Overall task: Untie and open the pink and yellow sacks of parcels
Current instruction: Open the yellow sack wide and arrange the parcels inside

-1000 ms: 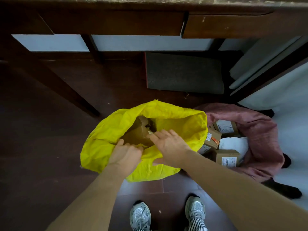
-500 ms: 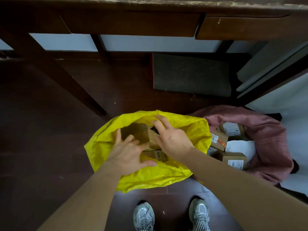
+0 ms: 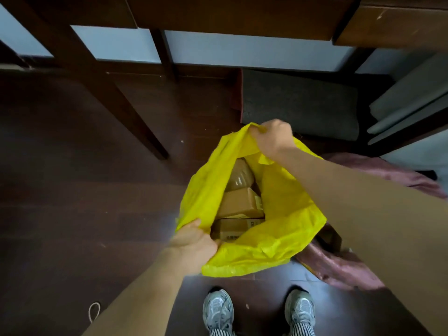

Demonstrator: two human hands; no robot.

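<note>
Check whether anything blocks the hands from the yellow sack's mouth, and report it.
Nothing visible does. The right hand already grips the far rim of the yellow sack, and the left hand grips the near rim. The mouth is open between them, showing cardboard parcels inside.

Left hand (image 3: 194,246) and right hand (image 3: 272,138) grip opposite rims of the yellow sack (image 3: 283,214), cardboard parcels (image 3: 240,204) inside.

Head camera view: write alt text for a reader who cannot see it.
Seen from above, a person's two hands hold a yellow sack open, the left hand gripping its near rim and the right hand its far rim, showing brown cardboard parcels inside. A pink sack lies to the right on the dark floor.
</note>
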